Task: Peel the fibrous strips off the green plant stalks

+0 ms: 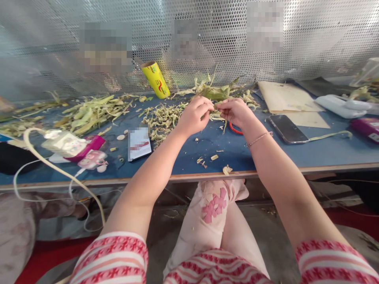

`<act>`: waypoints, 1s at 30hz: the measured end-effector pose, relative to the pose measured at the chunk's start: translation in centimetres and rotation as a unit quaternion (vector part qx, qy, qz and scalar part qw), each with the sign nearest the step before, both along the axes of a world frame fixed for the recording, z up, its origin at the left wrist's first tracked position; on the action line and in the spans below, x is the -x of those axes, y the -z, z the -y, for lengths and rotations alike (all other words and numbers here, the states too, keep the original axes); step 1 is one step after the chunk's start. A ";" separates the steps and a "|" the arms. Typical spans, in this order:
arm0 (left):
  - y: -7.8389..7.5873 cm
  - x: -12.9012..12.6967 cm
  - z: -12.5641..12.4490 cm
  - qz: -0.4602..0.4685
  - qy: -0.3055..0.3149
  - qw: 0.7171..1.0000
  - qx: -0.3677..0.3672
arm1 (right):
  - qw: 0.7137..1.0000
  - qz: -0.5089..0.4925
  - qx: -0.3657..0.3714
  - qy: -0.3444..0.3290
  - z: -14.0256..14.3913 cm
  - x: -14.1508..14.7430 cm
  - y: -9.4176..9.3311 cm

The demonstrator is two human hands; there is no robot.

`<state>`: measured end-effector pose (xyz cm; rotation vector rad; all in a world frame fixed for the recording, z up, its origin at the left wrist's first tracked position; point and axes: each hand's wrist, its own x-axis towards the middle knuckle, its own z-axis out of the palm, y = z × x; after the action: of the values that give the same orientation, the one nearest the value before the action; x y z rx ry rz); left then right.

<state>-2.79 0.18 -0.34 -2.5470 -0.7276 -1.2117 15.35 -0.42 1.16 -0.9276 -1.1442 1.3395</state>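
Over blue table (183, 159) | 2 hands (194, 115) (236, 113) nearly together by plant scraps (161, 116), cannot tell grip | yellow tube (156, 81): "WRAP"

Two bare arms reach from the near side toward the far middle, converging. The left arm (148, 179) slants far and right, elbow slightly bent; the left hand (196, 115) shows its back, fingers curled toward the right. The right arm (286, 181) slants far and left; the right hand (236, 112) points its gathered fingers left. The fingertips are close together, too small to tell whether they pinch shut.
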 end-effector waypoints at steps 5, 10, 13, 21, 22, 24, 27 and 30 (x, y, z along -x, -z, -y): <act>0.1 0.0 -0.1 0.008 -0.003 1.000 0.007 | 1.000 0.000 0.003 0.001 0.2 0.1 -0.2; 0.2 -0.1 -0.1 0.012 0.005 1.000 -0.009 | 1.000 -0.012 0.000 -0.003 0.2 0.1 -0.2; 0.3 -0.2 -0.2 0.014 0.001 1.000 -0.011 | 1.000 -0.014 -0.001 -0.001 0.2 0.1 -0.2; 0.4 0.1 -0.5 0.021 0.000 0.999 -0.025 | 1.000 -0.014 -0.003 -0.001 0.1 0.0 -0.1; 0.5 0.1 -0.6 0.021 0.000 0.999 -0.027 | 1.000 -0.012 -0.001 0.000 0.1 0.0 -0.1; 0.5 0.2 -0.7 0.022 -0.001 0.999 -0.029 | 1.000 -0.012 0.002 0.000 0.0 0.0 -0.1; 0.6 0.2 -0.8 0.022 -0.006 0.999 -0.034 | 1.000 -0.016 0.002 -0.002 0.0 0.0 -0.2; 0.6 0.1 -0.7 0.023 -0.010 0.999 -0.038 | 1.000 -0.015 0.004 -0.001 0.1 0.1 -0.2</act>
<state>-2.91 0.92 -0.98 -2.4524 -0.7020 -1.2706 15.27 -0.55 1.38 -0.9085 -1.1176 1.3567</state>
